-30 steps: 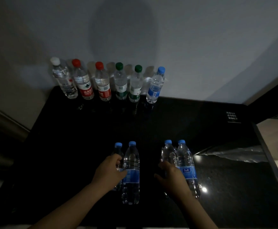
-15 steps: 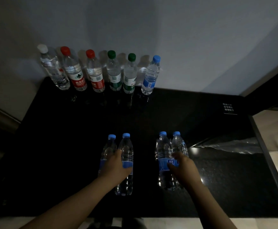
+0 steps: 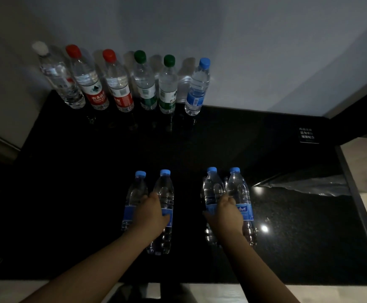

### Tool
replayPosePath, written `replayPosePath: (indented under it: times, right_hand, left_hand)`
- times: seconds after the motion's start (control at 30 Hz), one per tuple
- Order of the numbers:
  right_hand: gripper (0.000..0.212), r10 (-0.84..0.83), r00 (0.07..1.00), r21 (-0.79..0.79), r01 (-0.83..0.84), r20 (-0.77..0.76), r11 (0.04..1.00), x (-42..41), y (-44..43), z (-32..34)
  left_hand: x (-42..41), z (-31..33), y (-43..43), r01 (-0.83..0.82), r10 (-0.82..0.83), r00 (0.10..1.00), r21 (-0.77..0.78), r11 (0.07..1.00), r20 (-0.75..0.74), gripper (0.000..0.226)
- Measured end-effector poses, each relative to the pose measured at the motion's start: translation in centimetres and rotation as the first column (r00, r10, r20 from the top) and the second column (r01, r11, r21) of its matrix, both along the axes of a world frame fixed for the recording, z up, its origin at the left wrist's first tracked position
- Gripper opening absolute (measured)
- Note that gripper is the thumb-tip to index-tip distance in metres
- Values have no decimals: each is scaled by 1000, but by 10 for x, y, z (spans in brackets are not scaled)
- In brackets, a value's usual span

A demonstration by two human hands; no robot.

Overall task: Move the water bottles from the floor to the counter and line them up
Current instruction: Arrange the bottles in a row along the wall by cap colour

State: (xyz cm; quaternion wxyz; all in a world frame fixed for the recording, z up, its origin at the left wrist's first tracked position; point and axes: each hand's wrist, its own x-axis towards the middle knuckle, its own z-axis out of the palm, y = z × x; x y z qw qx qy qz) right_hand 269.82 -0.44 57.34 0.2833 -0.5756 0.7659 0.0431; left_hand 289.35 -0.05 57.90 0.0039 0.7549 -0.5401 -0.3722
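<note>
Six water bottles are lined up against the wall (image 3: 243,51) at the back of the black counter (image 3: 200,145): a white-capped bottle (image 3: 61,82), two red-capped bottles (image 3: 88,82), two green-capped bottles (image 3: 145,84) and a blue-capped bottle (image 3: 196,86), all upright. Near the front edge, a left pair of blue-capped bottles (image 3: 164,193) is gripped by the left hand (image 3: 150,212), and a right pair of blue-capped bottles (image 3: 240,193) by the right hand (image 3: 227,213). Whether these pairs rest on the counter cannot be told. Crumpled clear plastic film (image 3: 309,184) and a small printed sign (image 3: 307,135) are seen at the right.
</note>
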Motion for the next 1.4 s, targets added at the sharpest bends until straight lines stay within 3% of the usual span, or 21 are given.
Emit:
replayPosePath:
  times: [0.23, 0.57, 0.73, 1.03, 1.17, 1.4]
  right_hand:
    - [99, -37, 997, -6, 37, -69, 999, 3, -2, -9]
    - [58, -89, 988, -25, 93, 128, 995, -14, -6, -16]
    - [55, -133, 960, -52, 150, 246, 987, -20, 1, -11]
    - [45, -206, 904, -213, 300, 374, 930, -37, -15, 21]
    - [42, -205, 878, -315, 360, 432, 878, -46, -31, 45]
    - [57, -140, 858, -452, 391, 495, 802, -63, -82, 78]
  left_hand:
    - [-8, -9, -6, -26, 30, 998, 72, 997, -55, 54]
    - [-4, -13, -8, -73, 97, 975, 125, 989, -199, 57]
    - [5, -7, -6, -83, 108, 964, 111, 990, -242, 58]
    - [1, 33, -33, -104, 73, 942, -78, 992, -328, 58]
    - [-10, 64, -56, -131, 47, 897, -163, 978, -440, 57]
    - [-33, 106, -99, -206, -1, 826, -303, 930, -564, 55]
